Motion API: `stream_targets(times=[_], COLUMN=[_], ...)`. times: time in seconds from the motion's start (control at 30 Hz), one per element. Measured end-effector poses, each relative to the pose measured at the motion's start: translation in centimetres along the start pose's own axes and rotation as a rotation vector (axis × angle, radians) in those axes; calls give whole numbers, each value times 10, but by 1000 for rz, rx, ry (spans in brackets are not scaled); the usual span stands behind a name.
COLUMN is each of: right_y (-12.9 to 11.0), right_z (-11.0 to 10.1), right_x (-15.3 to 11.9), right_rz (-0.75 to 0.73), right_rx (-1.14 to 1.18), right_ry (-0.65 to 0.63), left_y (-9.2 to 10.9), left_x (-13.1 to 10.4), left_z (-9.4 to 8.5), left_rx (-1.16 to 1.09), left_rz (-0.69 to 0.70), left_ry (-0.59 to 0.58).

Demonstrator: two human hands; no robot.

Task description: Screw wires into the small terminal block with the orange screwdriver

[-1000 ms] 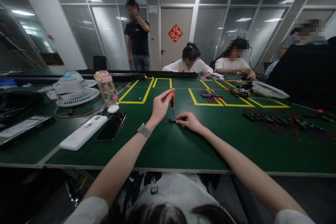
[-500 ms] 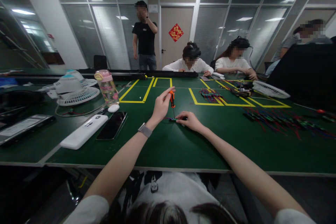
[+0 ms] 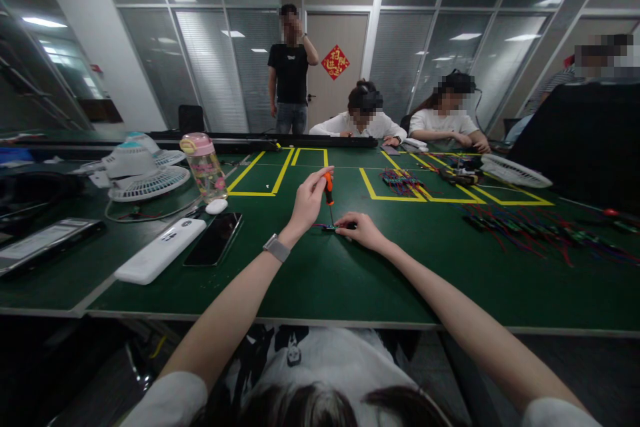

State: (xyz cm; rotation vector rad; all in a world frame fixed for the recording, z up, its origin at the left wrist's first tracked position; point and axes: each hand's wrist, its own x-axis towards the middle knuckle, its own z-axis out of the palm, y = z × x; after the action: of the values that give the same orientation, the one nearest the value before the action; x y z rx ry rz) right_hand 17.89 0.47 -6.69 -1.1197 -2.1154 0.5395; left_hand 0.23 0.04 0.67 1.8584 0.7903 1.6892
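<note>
An orange and black screwdriver point(image 3: 329, 189) stands nearly upright over the green table, its handle held in the fingers of my left hand point(image 3: 309, 200). The screwdriver's tip meets a small green circuit board point(image 3: 329, 227) with thin wires at its left end. My right hand point(image 3: 361, 227) lies low on the table, its fingertips pinched on the right end of this board. A grey watch band is on my left wrist.
To the left are a black phone point(image 3: 214, 239), a white power bank point(image 3: 163, 251), a pink-lidded bottle point(image 3: 204, 169) and white fans point(image 3: 145, 173). Wired boards lie in piles point(image 3: 540, 230) at the right. Across the table sit two people; another person point(image 3: 290, 73) stands behind.
The standing person has moved to the right. My left fingers have shifted slightly around the screwdriver handle. My right hand and the board have stayed in place.
</note>
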Motion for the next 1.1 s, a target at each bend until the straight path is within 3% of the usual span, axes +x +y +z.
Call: stream_targets(times=[0.1, 0.3, 0.57, 0.83, 1.1], right_y=[0, 0, -1, -1, 1], right_z=[0, 0, 0, -1, 0], right_x=[0, 1, 0, 0, 0], right_rz=[3, 17, 15, 19, 4], right_rx=[1, 5, 17, 9, 4], right_ry=[-2, -9, -5, -1, -2], left_y=[2, 2, -1, 3, 1], left_x=[0, -2, 1, -1, 0], left_z=[1, -1, 0, -1, 0], left_rx=[-41, 128, 5, 110, 15], left_rz=[-20, 43, 9, 54, 29], left_ry=[20, 93, -4, 55, -16])
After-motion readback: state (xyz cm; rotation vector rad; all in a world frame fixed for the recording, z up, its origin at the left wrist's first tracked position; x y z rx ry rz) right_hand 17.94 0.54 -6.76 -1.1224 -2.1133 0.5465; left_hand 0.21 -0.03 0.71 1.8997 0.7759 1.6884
